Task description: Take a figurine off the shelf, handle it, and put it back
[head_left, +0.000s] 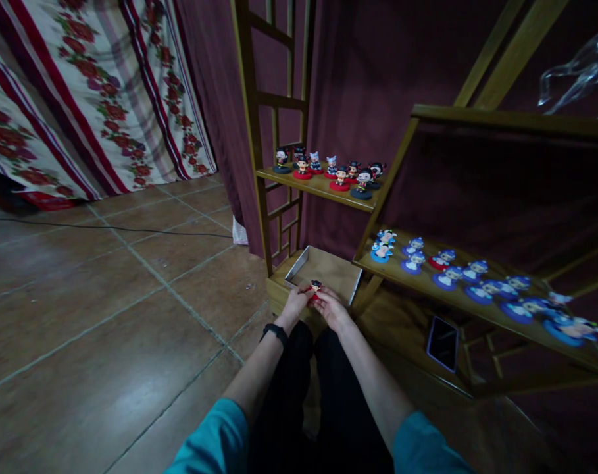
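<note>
Fingers [306, 294] of both hands pinch the figurine [316, 288] between them

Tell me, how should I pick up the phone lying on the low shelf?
The phone lies flat, screen up, on the low wooden shelf. Come from above and pinch its two long edges; probably the grip is best near the middle. The blue figurines sit on the shelf above, so come in from the front.

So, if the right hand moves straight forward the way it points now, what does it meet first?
The right hand, holding the small figurine together with the left hand, points at the open wooden tray. It would probably meet the tray's near rim first, though depth is unclear.
</note>
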`<action>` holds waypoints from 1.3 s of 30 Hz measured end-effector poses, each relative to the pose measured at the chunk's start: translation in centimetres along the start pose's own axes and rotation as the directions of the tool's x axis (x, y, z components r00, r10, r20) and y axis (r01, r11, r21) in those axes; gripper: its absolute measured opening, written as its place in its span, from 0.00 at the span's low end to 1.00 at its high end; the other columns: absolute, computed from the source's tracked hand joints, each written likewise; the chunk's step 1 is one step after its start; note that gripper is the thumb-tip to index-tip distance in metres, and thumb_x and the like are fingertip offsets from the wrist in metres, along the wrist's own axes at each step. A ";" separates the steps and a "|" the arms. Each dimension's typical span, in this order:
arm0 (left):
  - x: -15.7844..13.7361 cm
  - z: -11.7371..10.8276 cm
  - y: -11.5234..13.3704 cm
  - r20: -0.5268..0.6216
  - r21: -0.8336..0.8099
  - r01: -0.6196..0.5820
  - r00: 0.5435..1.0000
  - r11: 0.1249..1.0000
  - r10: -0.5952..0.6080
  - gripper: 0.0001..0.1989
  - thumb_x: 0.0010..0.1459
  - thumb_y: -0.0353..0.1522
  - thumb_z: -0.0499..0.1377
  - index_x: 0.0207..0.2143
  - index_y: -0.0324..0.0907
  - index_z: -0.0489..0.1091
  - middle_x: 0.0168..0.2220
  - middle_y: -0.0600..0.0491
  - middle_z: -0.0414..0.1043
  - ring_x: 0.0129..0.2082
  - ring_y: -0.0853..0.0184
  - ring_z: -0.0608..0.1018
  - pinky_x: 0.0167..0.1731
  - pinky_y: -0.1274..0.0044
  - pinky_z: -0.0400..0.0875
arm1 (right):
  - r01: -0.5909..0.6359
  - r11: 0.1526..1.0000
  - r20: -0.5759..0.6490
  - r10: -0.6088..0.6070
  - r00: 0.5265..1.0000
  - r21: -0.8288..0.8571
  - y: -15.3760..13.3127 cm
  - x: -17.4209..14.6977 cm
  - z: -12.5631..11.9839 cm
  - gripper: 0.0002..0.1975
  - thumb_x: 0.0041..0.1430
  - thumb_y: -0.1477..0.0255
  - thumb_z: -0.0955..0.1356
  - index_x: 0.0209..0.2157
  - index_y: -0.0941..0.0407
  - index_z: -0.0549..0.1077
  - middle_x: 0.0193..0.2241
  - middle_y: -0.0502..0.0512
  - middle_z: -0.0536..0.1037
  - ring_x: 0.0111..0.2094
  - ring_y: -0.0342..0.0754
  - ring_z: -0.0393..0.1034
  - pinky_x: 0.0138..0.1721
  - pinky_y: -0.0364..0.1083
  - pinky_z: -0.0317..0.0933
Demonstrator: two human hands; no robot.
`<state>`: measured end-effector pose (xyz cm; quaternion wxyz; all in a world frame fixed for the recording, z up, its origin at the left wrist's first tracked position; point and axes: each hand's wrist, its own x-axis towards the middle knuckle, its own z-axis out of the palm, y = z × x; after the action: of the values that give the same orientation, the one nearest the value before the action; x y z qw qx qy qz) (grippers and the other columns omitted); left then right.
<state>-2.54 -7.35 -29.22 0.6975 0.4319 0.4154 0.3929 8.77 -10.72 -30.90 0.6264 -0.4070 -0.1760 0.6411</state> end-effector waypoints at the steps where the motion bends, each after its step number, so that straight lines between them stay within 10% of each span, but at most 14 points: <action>1: 0.0 0.0 0.0 0.006 -0.003 0.009 1.000 1.000 -0.009 0.13 0.45 0.33 0.62 0.34 0.35 0.72 0.19 0.54 0.70 0.18 0.74 0.70 0.20 0.83 0.62 | 0.003 1.000 0.000 -0.003 1.000 -0.005 0.0 0.0 0.0 0.10 0.41 0.77 0.72 0.30 0.55 0.71 0.23 0.47 0.77 0.21 0.37 0.68 0.23 0.37 0.64; 28: -0.6 0.1 0.7 0.048 0.012 -0.005 0.999 1.000 0.005 0.18 0.43 0.39 0.63 0.34 0.35 0.70 0.19 0.55 0.69 0.17 0.75 0.68 0.18 0.83 0.59 | 0.054 0.998 -0.010 -0.055 0.998 -0.033 -0.2 -0.9 1.1 0.13 0.38 0.71 0.74 0.28 0.56 0.70 0.18 0.47 0.74 0.19 0.39 0.67 0.23 0.39 0.62; 39: 0.6 -0.3 -0.5 -0.051 0.069 -0.141 0.988 0.988 0.145 0.28 0.24 0.37 0.71 0.32 0.38 0.69 0.29 0.52 0.73 0.27 0.69 0.73 0.26 0.79 0.65 | 0.126 0.992 -0.025 -0.126 0.992 0.024 -0.2 -1.5 1.4 0.12 0.34 0.73 0.73 0.26 0.56 0.71 0.26 0.51 0.78 0.25 0.45 0.71 0.27 0.43 0.63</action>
<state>-2.47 -6.87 -29.94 0.6411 0.4719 0.4155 0.4402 7.67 -11.66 -29.43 0.6728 -0.3947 -0.1857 0.5976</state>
